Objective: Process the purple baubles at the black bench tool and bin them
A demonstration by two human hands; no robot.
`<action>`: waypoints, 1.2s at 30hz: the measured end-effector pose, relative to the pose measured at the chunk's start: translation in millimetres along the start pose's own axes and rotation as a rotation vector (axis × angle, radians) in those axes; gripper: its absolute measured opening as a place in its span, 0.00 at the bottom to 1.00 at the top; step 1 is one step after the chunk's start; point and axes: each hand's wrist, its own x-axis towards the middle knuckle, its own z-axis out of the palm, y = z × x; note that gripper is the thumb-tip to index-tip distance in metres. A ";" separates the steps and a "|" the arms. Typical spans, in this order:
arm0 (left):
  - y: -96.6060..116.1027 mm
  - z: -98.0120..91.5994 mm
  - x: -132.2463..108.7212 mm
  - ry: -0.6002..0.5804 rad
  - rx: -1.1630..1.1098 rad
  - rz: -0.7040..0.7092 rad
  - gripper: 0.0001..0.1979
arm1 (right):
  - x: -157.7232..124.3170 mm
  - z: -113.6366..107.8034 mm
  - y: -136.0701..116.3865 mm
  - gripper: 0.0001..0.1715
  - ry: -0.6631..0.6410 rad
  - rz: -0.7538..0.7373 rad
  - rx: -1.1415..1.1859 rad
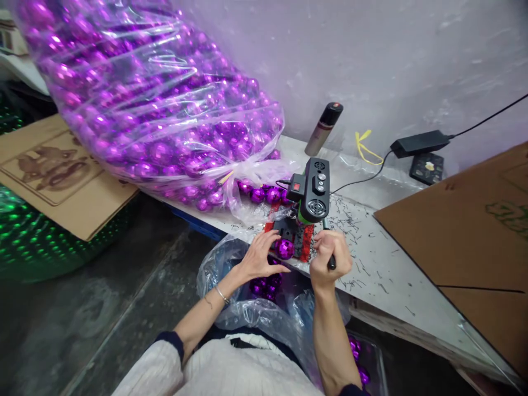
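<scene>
A small black bench press machine (310,201) stands at the front edge of the white workbench (383,269). Under it, on a red base, sits one shiny purple ball (284,248). My left hand (259,257) pinches that ball from the left with fingers curled round it. My right hand (329,257) is closed on the machine's black lever handle (331,263), just right of the ball. Several loose purple balls (264,194) lie behind the machine.
A huge clear bag of purple balls (144,93) fills the upper left. An open plastic bag (251,308) with purple balls hangs below the bench edge. Cardboard sheets (466,220) lie right and left. A spray can (324,129), a power adapter (418,143) and green balls (25,236) are also about.
</scene>
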 end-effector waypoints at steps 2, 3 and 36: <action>-8.7 -17.2 15.8 0.095 0.043 -0.063 0.36 | -7.3 0.4 2.7 0.17 -0.007 0.005 -0.009; -15.7 -24.6 29.5 0.158 0.078 -0.131 0.30 | -10.3 0.6 3.9 0.17 -0.007 0.007 -0.014; -15.1 -4.8 56.6 0.183 -0.756 -0.682 0.23 | 11.3 -3.2 0.7 0.16 -0.053 -0.047 -0.041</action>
